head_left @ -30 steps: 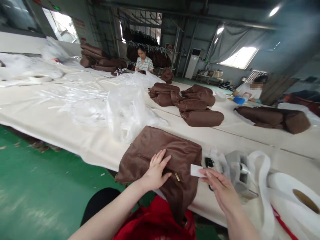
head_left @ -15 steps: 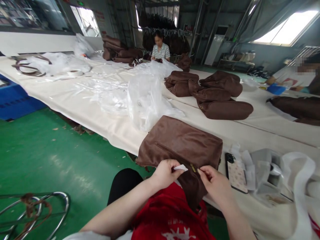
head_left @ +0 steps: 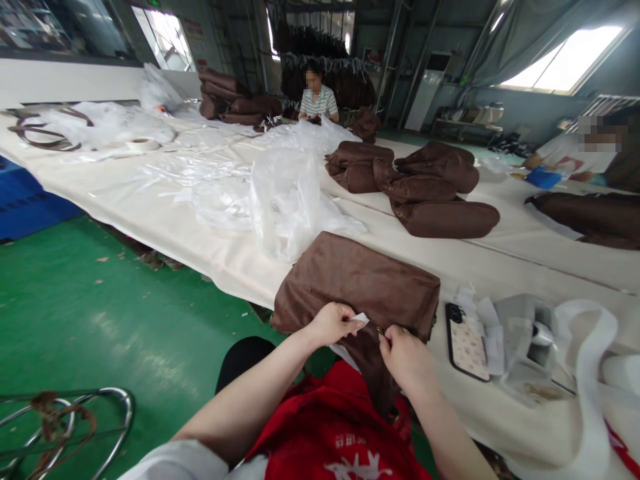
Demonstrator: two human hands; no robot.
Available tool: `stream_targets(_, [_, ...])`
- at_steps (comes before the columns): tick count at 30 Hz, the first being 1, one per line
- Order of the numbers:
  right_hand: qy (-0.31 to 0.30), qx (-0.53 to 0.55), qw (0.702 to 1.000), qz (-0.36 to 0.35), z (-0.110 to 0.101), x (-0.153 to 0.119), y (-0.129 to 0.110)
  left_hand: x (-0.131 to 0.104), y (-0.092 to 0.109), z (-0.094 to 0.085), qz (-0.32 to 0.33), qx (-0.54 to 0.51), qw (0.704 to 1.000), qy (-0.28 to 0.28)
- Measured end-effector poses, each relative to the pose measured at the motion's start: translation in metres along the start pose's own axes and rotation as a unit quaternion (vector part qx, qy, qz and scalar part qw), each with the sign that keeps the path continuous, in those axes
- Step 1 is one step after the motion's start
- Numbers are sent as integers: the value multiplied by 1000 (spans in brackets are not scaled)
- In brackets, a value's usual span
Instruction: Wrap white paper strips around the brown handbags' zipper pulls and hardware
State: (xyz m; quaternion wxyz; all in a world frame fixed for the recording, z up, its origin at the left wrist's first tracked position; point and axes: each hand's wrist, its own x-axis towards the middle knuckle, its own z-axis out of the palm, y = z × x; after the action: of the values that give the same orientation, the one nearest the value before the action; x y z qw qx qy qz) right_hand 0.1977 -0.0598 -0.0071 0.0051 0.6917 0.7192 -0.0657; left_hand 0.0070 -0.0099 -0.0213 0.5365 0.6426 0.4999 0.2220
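Observation:
A brown bag [head_left: 365, 267] lies at the near edge of the table, its lower part hanging toward my red apron [head_left: 340, 420]. My left hand [head_left: 336, 323] pinches a small white piece [head_left: 361, 321] over the bag's zipper line. Just right of it, my right hand [head_left: 400, 347] is closed on the small brass zipper pull [head_left: 380, 331], its fingertips against the bag. Part of the zipper is hidden behind my left hand.
Clear plastic bags [head_left: 285, 200] lie beyond the bag, with several brown bags [head_left: 445, 217] to their right. A phone [head_left: 467, 340] and a tape dispenser [head_left: 533, 347] are at the right. One person [head_left: 319, 100] sits across the table; another [head_left: 575, 150] is at the far right.
My right hand has moved left and slightly up onto the zipper pull, which it now grips. My left hand, still pinching the white piece, has shifted slightly up. The view has shifted a little.

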Motion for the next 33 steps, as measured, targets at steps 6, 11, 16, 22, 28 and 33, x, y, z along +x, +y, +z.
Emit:
stream_targets(6, [-59,129,989,31,3,10,-3,-1,-2,1,26,109,994,9])
stream_targets(11, [-71,189,978,55,6,11,-1,-5,13,12,27,184,981,48])
stream_targets(16, [-84,305,945,85,8,4,3,-15,28,33,24,253,964,74])
stream_targets(22, [-66,314,945,67,7,1,4,-19,30,36,13,292,954,62])
stream_targets(28, [-72,339,937,53,7,0,4,-18,30,40,26,307,949,59])
stream_targets(33, [-76,372,925,28,11,-2,5,-20,31,41,46,315,947,48])
